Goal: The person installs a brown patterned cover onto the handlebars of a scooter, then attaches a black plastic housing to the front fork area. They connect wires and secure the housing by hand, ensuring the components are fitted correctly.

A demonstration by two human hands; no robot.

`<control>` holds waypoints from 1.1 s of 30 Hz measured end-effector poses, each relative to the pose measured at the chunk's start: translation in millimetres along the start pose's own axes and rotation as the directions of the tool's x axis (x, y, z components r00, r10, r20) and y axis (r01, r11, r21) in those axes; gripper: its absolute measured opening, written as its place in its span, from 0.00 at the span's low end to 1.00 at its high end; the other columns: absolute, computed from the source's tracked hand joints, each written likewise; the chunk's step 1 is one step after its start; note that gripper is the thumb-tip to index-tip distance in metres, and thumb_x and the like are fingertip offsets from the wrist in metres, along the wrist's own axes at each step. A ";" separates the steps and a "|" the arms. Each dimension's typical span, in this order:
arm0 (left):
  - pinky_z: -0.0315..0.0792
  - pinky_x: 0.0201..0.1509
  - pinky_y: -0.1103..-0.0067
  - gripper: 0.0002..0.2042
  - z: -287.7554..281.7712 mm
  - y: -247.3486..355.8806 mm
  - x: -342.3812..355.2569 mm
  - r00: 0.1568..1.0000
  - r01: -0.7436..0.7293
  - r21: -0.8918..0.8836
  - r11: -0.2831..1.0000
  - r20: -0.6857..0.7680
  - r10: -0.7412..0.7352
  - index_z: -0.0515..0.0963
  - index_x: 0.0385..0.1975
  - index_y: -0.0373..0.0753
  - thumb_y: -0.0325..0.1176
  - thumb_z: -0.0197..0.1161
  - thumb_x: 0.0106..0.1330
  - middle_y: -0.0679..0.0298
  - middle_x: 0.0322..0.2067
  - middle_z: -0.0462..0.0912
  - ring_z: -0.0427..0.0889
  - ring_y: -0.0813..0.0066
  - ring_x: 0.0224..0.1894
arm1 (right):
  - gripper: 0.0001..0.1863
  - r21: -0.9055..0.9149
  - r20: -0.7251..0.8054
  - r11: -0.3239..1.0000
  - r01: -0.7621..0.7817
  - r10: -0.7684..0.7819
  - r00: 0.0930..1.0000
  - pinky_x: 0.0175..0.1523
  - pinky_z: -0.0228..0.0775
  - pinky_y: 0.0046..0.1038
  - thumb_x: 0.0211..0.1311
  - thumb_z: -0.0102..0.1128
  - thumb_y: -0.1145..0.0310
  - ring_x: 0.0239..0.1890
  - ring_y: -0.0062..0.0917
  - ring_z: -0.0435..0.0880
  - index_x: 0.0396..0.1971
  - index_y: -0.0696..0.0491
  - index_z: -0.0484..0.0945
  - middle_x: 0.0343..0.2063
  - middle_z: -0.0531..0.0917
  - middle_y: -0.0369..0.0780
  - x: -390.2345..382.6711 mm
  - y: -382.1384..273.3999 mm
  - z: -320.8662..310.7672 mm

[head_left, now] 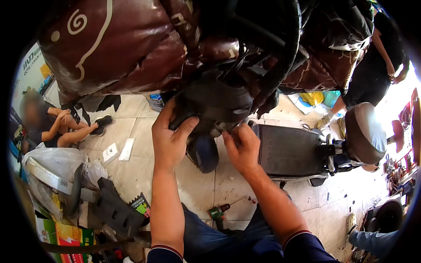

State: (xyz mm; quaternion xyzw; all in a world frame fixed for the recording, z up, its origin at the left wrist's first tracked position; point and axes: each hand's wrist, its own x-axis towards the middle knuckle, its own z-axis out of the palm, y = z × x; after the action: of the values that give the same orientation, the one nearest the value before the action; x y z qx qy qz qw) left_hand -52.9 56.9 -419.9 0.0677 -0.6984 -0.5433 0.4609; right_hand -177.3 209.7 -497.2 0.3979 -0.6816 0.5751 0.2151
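Both hands at the scooter's front panel, under the brown quilted cover.

Head view: left hand (170,138) is clamped around the black panel (215,103); right hand (242,148), just beside it, is pinched closed on a small part too hidden to identify. Risks: that part could slip to the floor; the drill (218,213) lies below the hands and could be stepped on.

My left hand (170,139) grips a matt black plastic front panel (215,103) of the scooter, beneath a glossy brown quilted cover (118,48) with cream stitching. To the right, a ribbed rubber footboard (287,151) and smooth grey vinyl seat (364,131); below, pale scuffed, stained floor tiles (201,184).
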 end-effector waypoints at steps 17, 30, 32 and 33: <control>0.72 0.66 0.74 0.33 -0.7 -15.3 13.7 0.996 -0.089 0.221 0.971 0.018 0.087 0.75 0.66 0.27 0.38 0.79 0.65 0.53 0.56 0.84 0.81 0.64 0.58 | 0.10 0.187 0.024 0.981 -0.043 0.039 0.999 0.28 0.65 0.26 0.61 0.73 0.79 0.22 0.21 0.73 0.29 0.58 0.76 0.26 0.75 0.38 -6.7 -0.7 -10.0; 0.71 0.66 0.77 0.37 7.2 -17.6 13.1 1.000 0.004 -0.208 0.978 0.027 0.002 0.74 0.68 0.28 0.46 0.79 0.66 0.59 0.57 0.84 0.80 0.71 0.58 | 0.07 0.324 -0.036 0.946 -0.009 0.022 0.999 0.34 0.73 0.21 0.68 0.72 0.78 0.29 0.17 0.81 0.40 0.61 0.81 0.32 0.82 0.38 12.2 -26.1 -32.0; 0.71 0.67 0.76 0.38 3.8 -19.7 12.0 0.999 0.028 -0.218 0.975 0.025 -0.023 0.73 0.69 0.27 0.46 0.80 0.66 0.58 0.58 0.84 0.80 0.70 0.59 | 0.08 0.342 -0.080 0.940 -0.016 0.046 0.996 0.34 0.74 0.22 0.68 0.72 0.77 0.28 0.17 0.82 0.40 0.61 0.81 0.31 0.84 0.38 21.5 -38.3 -34.3; 0.70 0.68 0.76 0.39 0.7 -20.3 11.7 0.999 0.040 -0.223 0.974 0.024 -0.036 0.72 0.69 0.27 0.46 0.80 0.66 0.58 0.58 0.84 0.80 0.70 0.59 | 0.08 0.343 -0.100 0.939 -0.029 0.067 0.993 0.34 0.74 0.22 0.68 0.73 0.76 0.28 0.17 0.82 0.40 0.61 0.81 0.30 0.85 0.38 26.4 -47.3 -33.4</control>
State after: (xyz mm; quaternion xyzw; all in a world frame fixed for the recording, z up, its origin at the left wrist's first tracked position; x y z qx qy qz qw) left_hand -68.3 42.3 -429.9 0.0235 -0.6360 -0.6277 0.4484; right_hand -161.0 232.8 -440.2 0.3800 -0.5684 0.7106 0.1662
